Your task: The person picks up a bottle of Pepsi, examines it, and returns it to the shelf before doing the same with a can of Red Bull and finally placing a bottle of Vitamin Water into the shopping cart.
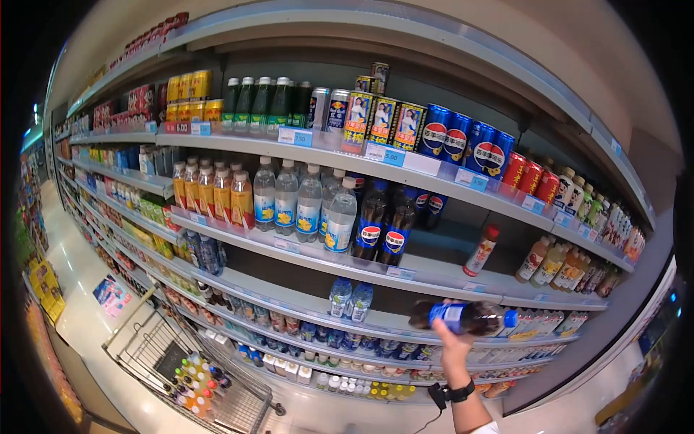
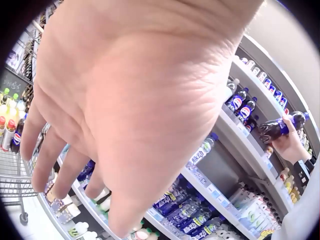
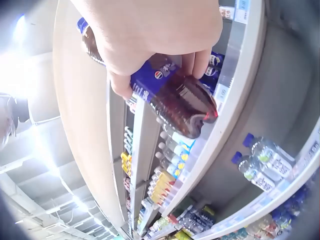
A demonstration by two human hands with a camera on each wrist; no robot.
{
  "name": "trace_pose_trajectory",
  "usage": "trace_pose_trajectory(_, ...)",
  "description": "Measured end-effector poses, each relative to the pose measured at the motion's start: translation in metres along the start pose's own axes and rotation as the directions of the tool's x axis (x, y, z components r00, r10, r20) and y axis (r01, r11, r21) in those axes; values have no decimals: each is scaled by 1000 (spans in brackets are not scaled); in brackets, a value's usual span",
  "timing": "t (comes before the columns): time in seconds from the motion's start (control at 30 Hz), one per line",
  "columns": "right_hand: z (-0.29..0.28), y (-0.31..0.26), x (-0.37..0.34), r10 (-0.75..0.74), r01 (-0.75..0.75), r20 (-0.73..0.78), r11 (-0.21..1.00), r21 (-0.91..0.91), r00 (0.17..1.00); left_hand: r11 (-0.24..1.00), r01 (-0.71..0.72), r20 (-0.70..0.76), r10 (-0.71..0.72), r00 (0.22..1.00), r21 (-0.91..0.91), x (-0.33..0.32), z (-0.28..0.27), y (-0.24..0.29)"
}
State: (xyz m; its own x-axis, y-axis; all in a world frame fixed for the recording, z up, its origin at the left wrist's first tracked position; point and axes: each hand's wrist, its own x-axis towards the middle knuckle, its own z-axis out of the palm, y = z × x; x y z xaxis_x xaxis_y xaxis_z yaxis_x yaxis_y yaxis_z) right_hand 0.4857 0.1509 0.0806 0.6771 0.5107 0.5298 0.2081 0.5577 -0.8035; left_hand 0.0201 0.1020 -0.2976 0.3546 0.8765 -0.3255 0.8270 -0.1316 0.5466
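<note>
the right hand has its fingers and thumb clamped round the bottle at four o'clock in the head view. the bottle lies nearly level – blue cap towards three. the left hand is open, fingers spread. two colas stand on the shelf, at ten from the bottle – the cart, holding drinks, sits at seven-thirty.
</note>
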Motion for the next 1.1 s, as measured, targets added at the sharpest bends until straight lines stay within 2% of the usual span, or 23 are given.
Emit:
trace_pose_trajectory(0.03, -5, 1, 20, -49, 51, 17, 995, -88, 999, 999, 24, -52, -27, 998, -42, -1, 0, -3)
trace_pose_trajectory(0.1, 1, 6, 59, -120, 119, -26, 992, -45, 992, 994, 88, -116, -95, 989, -66, -5, -16, 3)
trace_pose_trajectory(0.13, 1, 11, 79, -159, 158, -24, 986, -50, 987, 995, 56, -197, -73, 978, -87, -5, -15, -3)
trace_pose_trajectory(0.2, 9, 16, 111, -131, 129, -17, 989, -77, 991, 969, 190, -142, -213, 967, -160, 3, -11, -19)
trace_pose_trajectory(0.23, 8, 29, 128, -174, 171, -9, 974, -151, 985, 972, 209, -202, -227, 953, -105, -2, -20, -8)
trace_pose_trajectory(0.27, 7, 40, 144, -172, 170, 1, 975, -139, 985, 974, 181, -230, -209, 951, -135, 6, -6, -24)
trace_pose_trajectory(0.33, 12, 48, 167, -180, 193, 71, 932, -307, 981, 958, 277, -43, -280, 959, -74, 21, -10, -31)
trace_pose_trajectory(0.37, 17, 53, 177, -219, 235, 90, 936, -263, 972, 957, 280, -45, -284, 958, -72, 27, -5, -29)
trace_pose_trajectory(0.43, 22, 61, 198, -157, 198, 149, 924, -327, 976, 803, 174, -199, -340, 919, -570, 36, -15, -2)
trace_pose_trajectory(0.47, 24, 67, 207, -92, 167, 202, 904, -394, 975, 806, 177, -198, -340, 919, -565, 45, -18, 4)
trace_pose_trajectory(0.53, 30, 79, 227, -86, 185, 233, 874, -449, 969, 887, 416, -39, -431, 901, -202, 60, -31, 23)
trace_pose_trajectory(0.57, 38, 78, 232, -74, 200, 261, 843, -499, 963, 889, 412, -49, -429, 902, -197, 59, -39, 41)
trace_pose_trajectory(0.6, 42, 79, 237, -61, 214, 284, 811, -545, 957, 900, 322, -63, -354, 933, -293, 63, -36, 42)
trace_pose_trajectory(0.63, 43, 89, 245, -75, 230, 330, 858, -459, 941, 908, 265, -110, -315, 943, -323, 65, -33, 44)
trace_pose_trajectory(0.67, 43, 98, 251, -73, 222, 319, 860, -459, 945, 913, 205, -158, -274, 949, -352, 67, -30, 45)
trace_pose_trajectory(0.7, 48, 101, 254, -59, 220, 353, 873, -435, 934, 880, 290, -100, -350, 932, -376, 71, -28, 45)
trace_pose_trajectory(0.8, 53, 107, 264, -7, 191, 411, 893, -408, 911, 915, 314, -101, -348, 932, -255, 75, -29, 49)
trace_pose_trajectory(0.87, 55, 103, 265, 194, -47, 480, 953, -301, 856, 953, 241, -172, -273, 947, -184, 79, -19, 41)
trace_pose_trajectory(0.9, 53, 107, 267, 206, -58, 477, 950, -308, 854, 942, 229, -154, -271, 950, -244, 84, -8, 30)
trace_pose_trajectory(0.97, 50, 121, 271, 16, 180, 515, 927, -329, 857, 936, 181, -176, -242, 954, -303, 95, 17, 5)
trace_pose_trajectory(1.0, 50, 125, 273, 28, 169, 515, 928, -331, 857, 949, 200, -136, -238, 962, -244, 91, 8, 12)
trace_pose_trajectory(1.07, 51, 130, 275, -1, 216, 516, 909, -357, 857, 900, 351, -12, -367, 930, -258, 70, -43, 62)
trace_pose_trajectory(1.1, 54, 132, 274, -46, 243, 515, 915, -322, 856, 869, 349, -20, -380, 925, -350, 70, -42, 58)
